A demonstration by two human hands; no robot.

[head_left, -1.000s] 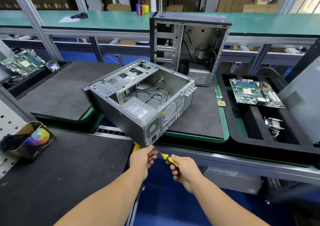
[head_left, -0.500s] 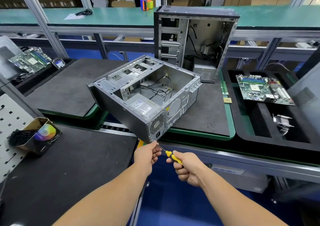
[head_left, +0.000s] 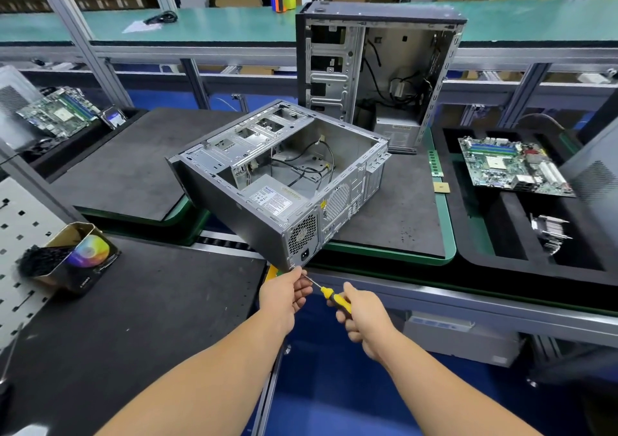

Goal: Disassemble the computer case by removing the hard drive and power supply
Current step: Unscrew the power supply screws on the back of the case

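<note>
My right hand (head_left: 363, 318) grips yellow screwdriver (head_left: 334, 298); my left hand (head_left: 284, 293) pinches its shaft at rear corner of open computer case (head_left: 281, 181) on mat. Power supply (head_left: 277, 200) inside. Second case (head_left: 378, 74) upright behind, motherboard (head_left: 511, 166) in right tray, tin (head_left: 72, 258) left.

Open top on the grey metal computer case lying on its side (head_left: 234, 198), but loose black cables (head_left: 301, 174) cross inside. Upright second grey case (head_left: 378, 74) blocks behind; bare black mat (head_left: 133, 174) left.

The open grey metal computer case (head_left: 267, 181) lies on its side, its near corner overhanging the worktop; the labelled silver power supply (head_left: 277, 198) sits inside that corner.
</note>
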